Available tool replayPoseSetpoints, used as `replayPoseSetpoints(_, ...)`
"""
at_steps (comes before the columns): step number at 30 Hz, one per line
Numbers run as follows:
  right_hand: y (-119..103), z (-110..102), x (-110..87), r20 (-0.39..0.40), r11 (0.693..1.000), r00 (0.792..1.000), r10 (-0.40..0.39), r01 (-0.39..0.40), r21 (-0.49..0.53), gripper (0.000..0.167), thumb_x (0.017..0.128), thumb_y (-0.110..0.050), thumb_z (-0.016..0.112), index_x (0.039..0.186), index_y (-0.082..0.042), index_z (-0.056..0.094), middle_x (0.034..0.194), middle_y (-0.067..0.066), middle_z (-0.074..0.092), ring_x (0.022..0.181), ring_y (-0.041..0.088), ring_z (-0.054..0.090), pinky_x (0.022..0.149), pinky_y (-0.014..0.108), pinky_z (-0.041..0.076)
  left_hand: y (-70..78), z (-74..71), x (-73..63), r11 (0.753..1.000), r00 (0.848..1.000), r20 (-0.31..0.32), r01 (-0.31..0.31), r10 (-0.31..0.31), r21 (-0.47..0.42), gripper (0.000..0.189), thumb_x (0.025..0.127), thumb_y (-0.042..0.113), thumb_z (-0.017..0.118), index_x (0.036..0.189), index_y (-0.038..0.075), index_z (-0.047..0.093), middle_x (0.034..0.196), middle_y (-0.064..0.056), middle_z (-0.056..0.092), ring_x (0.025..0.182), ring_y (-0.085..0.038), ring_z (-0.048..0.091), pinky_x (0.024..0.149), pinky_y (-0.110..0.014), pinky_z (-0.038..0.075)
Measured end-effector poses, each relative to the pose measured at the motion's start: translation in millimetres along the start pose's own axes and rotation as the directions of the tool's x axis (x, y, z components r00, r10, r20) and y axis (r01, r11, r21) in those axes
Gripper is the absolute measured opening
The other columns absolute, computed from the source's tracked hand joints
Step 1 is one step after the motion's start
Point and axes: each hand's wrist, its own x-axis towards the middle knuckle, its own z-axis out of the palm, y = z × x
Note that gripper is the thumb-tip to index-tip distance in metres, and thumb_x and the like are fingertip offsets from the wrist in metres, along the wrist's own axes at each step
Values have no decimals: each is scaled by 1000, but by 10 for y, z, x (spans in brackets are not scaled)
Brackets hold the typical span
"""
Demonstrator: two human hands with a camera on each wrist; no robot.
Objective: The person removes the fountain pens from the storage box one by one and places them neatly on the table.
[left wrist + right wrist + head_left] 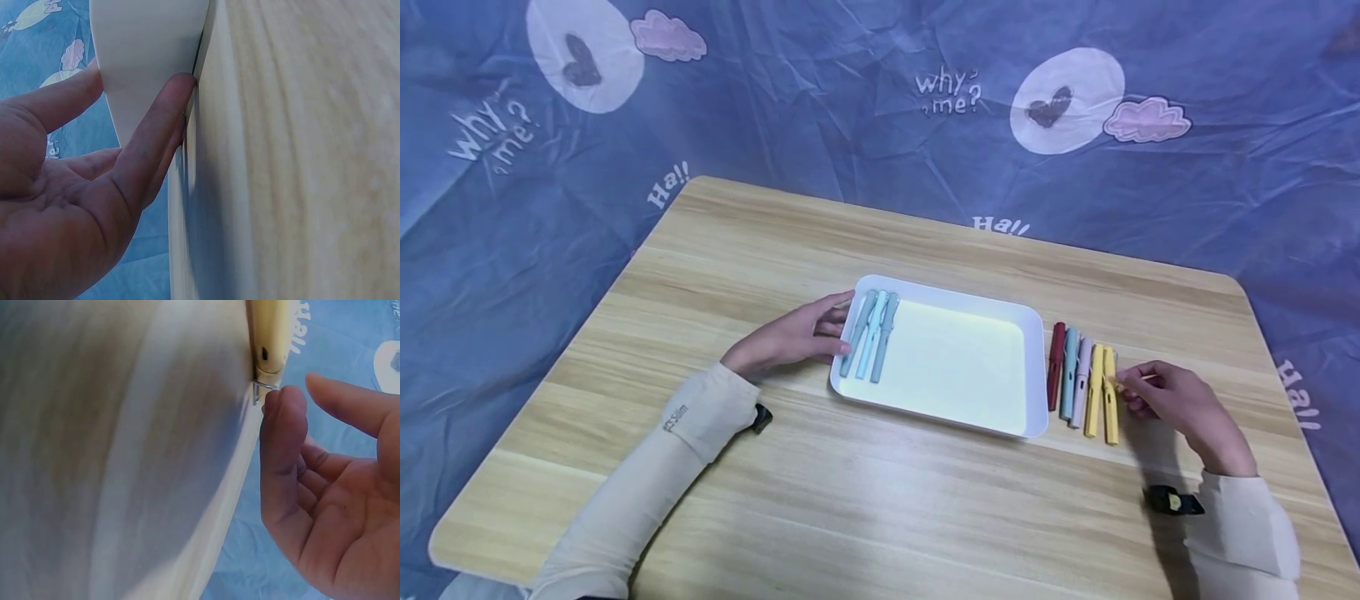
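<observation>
A white rectangular tray point(1036, 367) lies on the table, with three blue-green pens point(869, 337) side by side at its left end. My left hand point(797, 336) holds the tray's left end, thumb over the rim; in the left wrist view, fingers point(147, 140) touch the outer wall. Right of the tray lies a row of capped pens: dark red point(1056, 367), light blue point(1068, 375), lilac point(1081, 383) and two yellow pens point(1110, 400). My right hand point(1172, 404) is at the outermost yellow pen, fingertips by its clip point(265, 384), thumb apart from the fingers.
The pale wood table point(880, 492) has rounded corners. Behind it hangs a blue patterned cloth point(865, 100). Dark straps point(1172, 501) are at both wrists.
</observation>
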Motion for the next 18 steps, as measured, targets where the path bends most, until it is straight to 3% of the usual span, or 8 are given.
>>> replayPoseSetpoints(8,-78,2,-77,-71,996,994,-87,88,11,49,110,-37,52,121,11,56,93,11,66,75,13,64,64,29,57,5,-2,-2,1000,1000,-4,-1,1,24,91,99,7,72,168,10,13,163,-22,36,142,-36,46,108,-45,50)
replayPoseSetpoints(13,-238,13,-115,-129,988,980,-151,147,-41,48,110,-37,53,123,8,59,96,15,70,76,11,69,65,28,58,1,-2,6,999,1000,-4,-8,9,43,90,99,6,72,168,9,13,162,-22,36,142,-36,47,109,-44,49)
replayPoseSetpoints(18,-424,30,-103,-158,978,965,-209,210,-15,44,110,-31,54,126,10,58,101,19,70,78,7,69,67,26,61,0,3,15,1000,1000,1,-7,7,26,91,98,4,71,168,9,13,162,-22,35,142,-37,45,105,-43,53)
